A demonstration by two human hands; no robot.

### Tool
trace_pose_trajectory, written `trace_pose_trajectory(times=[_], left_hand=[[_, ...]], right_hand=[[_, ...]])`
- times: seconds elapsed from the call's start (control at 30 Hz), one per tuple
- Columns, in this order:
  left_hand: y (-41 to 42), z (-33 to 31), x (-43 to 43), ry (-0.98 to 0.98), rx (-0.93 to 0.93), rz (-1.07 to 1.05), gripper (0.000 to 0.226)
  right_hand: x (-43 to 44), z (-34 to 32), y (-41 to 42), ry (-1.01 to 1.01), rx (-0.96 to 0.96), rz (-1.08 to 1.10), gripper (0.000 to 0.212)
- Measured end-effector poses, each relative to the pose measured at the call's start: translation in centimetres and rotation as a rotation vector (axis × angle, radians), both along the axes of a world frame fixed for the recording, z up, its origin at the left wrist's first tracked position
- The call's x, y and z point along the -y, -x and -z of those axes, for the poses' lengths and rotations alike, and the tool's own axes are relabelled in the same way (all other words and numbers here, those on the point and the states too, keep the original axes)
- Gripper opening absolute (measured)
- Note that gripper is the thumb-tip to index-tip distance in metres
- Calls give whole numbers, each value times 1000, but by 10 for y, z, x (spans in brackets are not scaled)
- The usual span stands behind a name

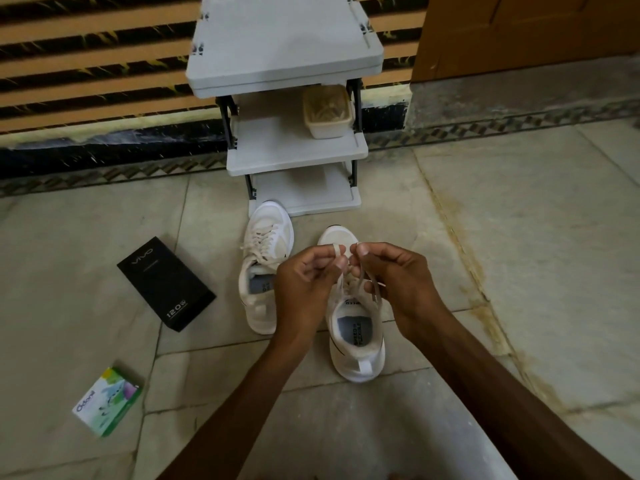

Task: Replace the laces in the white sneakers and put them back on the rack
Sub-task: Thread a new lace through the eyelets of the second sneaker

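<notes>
- The left hand (304,275) is curled, pinching the off-white lace (340,284); a band of lace lies across its forefinger.
- The right hand (394,271) is curled too, pinching the same lace just beside the left hand, the fingertips of both nearly touching.
- Both hands are held over the middle of the right sneaker (358,365), and strands of lace run down from them to its eyelet area.
- That sneaker stands on the tiled floor (485,237), toe pointing far, heel near, its printed insole showing.
- The left sneaker (266,237) stands just to its left, a little farther away, already laced, with loose lace ends lying to its left side.
- The white rack (287,46) stands beyond the sneakers against the striped wall; the left sneaker's toe is close to its lowest shelf.
- A pale tub (327,114) sits on the right of the rack's middle shelf.
- A black box (166,282) lies on the floor left of the sneakers; a green and white carton (107,401) lies nearer, farther left.
</notes>
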State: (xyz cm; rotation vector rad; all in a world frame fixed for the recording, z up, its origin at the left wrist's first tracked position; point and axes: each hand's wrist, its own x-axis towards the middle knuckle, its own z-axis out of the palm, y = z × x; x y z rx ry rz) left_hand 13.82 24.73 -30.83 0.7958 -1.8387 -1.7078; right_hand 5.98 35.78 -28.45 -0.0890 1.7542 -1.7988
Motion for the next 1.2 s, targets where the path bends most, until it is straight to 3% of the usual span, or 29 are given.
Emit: trace_pose_trajectory(times=[0.27,0.4,0.57,0.8,0.9,1.03,1.2], left_hand=[[-3,2,8,532,167,187,27],[-5,3,5,578,176,277,41],[-6,0,6,688,201,382,48],[-3,8,15,544,211,419,37],[-1,4,19,567,231,396,33],[1,5,20,479,254,460,37],[1,1,19,549,242,476,36]], right_hand=[[2,-2,8,-193,-170,-134,15],[2,-3,13,-258,-109,-225,20],[3,-3,17,-218,-3,-118,16],[-1,4,13,-98,9,-176,20],[-5,1,13,-17,22,-223,25],[-3,0,13,-90,-42,-233,41],[-1,4,18,-213,-179,-213,48]])
